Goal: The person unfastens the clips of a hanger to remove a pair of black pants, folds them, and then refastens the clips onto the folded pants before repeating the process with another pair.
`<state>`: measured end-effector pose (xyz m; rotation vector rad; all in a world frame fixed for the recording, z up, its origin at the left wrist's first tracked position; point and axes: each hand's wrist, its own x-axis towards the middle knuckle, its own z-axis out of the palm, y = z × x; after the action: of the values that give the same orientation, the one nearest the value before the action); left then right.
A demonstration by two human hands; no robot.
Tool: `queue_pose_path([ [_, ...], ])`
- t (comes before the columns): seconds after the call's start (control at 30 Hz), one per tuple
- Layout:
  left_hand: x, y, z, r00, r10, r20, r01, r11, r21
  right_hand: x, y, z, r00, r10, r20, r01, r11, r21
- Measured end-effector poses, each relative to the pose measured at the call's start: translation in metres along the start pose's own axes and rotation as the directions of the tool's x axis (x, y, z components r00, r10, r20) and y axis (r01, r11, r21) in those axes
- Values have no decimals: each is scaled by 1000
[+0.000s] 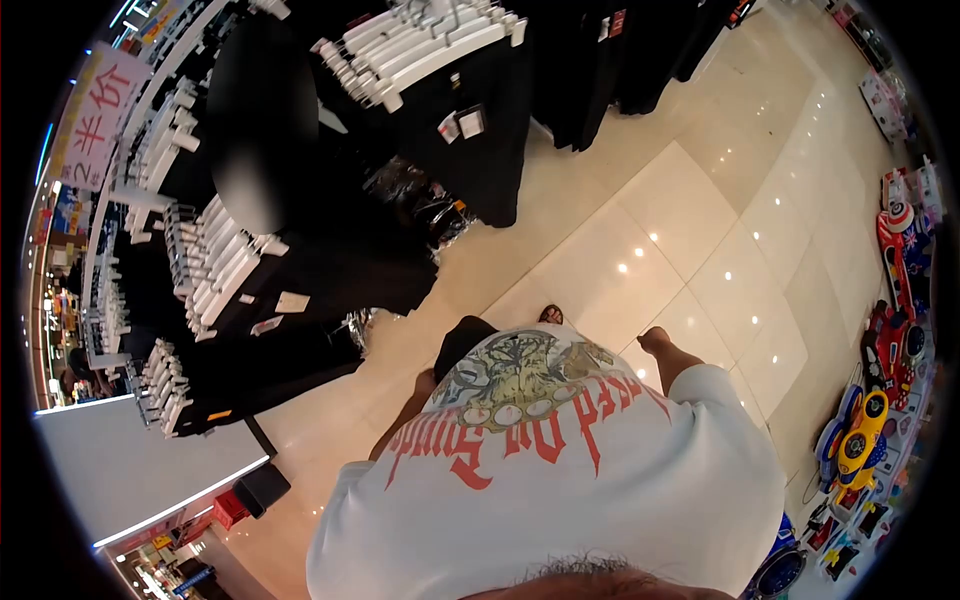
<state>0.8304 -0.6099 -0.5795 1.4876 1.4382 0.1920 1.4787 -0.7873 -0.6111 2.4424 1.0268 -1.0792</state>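
Note:
My right hand (pixel 653 339) hangs beside my body over the tiled floor, small in view, with a fingertip sticking out to the left. No object shows in it, and it touches nothing visible. At the other side, my left hand (pixel 427 381) is mostly hidden by the printed white shirt (pixel 560 500) and the dark shorts (pixel 462 343), so its fingers cannot be made out. Black garments (pixel 330 270) on white hangers (pixel 228 262) are the goods nearest to it. One foot (pixel 551 314) shows past the shirt's hem.
More dark clothes (pixel 490 130) hang on a rack at the top. A pink sign (pixel 100 115) stands at the upper left. Colourful toy cars (pixel 862 440) line the right edge. A black and red bin-like object (pixel 262 490) sits at the lower left, beside a grey panel (pixel 170 470).

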Motion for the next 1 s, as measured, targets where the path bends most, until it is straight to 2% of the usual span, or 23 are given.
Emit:
queue_pose_path([
  [0.03, 23, 10, 0, 999, 34, -18, -33, 998, 57, 16, -2, -3, 999, -48, 11, 48, 999, -24],
  [0.1, 80, 19, 3, 997, 51, -51, -33, 949, 314, 36, 3, -3, 989, -128, 67, 133, 988, -79],
  [0.13, 109, 19, 6, 996, 60, -67, -25, 901, 434, 32, -11, -23, 991, -122, 48, 124, 991, -52],
  [0.17, 127, 23, -13, 990, 122, 67, -139, 890, 434, 25, -31, -37, 991, -129, 42, 132, 990, -53],
  [0.2, 143, 31, -33, 963, 180, 200, -249, 877, 410, -16, -39, -4, 974, -195, 111, 192, 981, 41],
  [0.23, 108, 138, -28, 985, 92, -148, -91, 996, 12, -21, -52, 5, 959, -261, 108, 243, 958, 153],
  [0.27, 124, 146, -32, 978, 22, -210, -46, 993, -109, 19, -86, -28, 939, -343, 26, 325, 909, 260],
  [0.3, 140, 170, -42, 971, 81, -227, -90, 995, -32, 40, -113, -48, 915, -402, -45, 390, 847, 362],
  [0.33, 156, 181, -47, 949, 147, -278, -167, 985, -48, 36, -134, -49, 903, -430, -11, 377, 780, 499],
  [0.37, 176, 192, -47, 924, 202, -324, -235, 970, -66, -7, -168, -89, 900, -436, -9, 348, 706, 617],
  [0.4, 186, 228, -49, 922, 137, -363, -211, 962, -171, 5, -183, -84, 868, -497, -1, 424, 738, 525],
  [0.43, 195, 265, -55, 915, 72, -397, -192, 942, -273, 23, -184, -90, 852, -523, -5, 447, 723, 526],
  [0.53, 227, 340, -73, 787, 201, -584, -372, 909, -188, 86, -181, -94, 798, -603, -9, 513, 671, 536],
  [0.57, 233, 353, -82, 790, 209, -576, -388, 898, -206, 68, -179, -146, 860, -509, 44, 389, 708, 589],
  [0.63, 249, 386, -97, 793, 231, -563, -427, 870, -245, 50, -185, -223, 904, -427, -10, 359, 746, 561],
  [0.67, 252, 400, -100, 772, 314, -553, -553, 761, -341, 52, -186, -251, 902, -430, -35, 357, 698, 620],
  [0.77, 249, 434, -105, 732, 285, -619, -613, 671, -416, 73, -202, -311, 884, -459, -85, 344, 519, 782],
  [0.8, 235, 465, -105, 683, 213, -699, -602, 705, -374, 77, -221, -334, 873, -465, -149, 388, 476, 789],
  [0.9, 243, 429, -106, 603, 57, -796, -471, 830, -298, 69, -291, -409, 810, -434, -395, 555, 348, 756],
  [0.93, 239, 431, -112, 634, 66, -771, -512, 782, -354, 65, -315, -430, 742, -464, -484, 619, 195, 761],
  [0.97, 231, 445, -112, 616, 35, -787, -537, 749, -387, 62, -338, -451, 665, -478, -575, 667, 33, 744],
  [1.0, 229, 457, -111, 572, -11, -820, -584, 697, -416, 55, -360, -471, 572, -503, -648, 741, -21, 671],
])
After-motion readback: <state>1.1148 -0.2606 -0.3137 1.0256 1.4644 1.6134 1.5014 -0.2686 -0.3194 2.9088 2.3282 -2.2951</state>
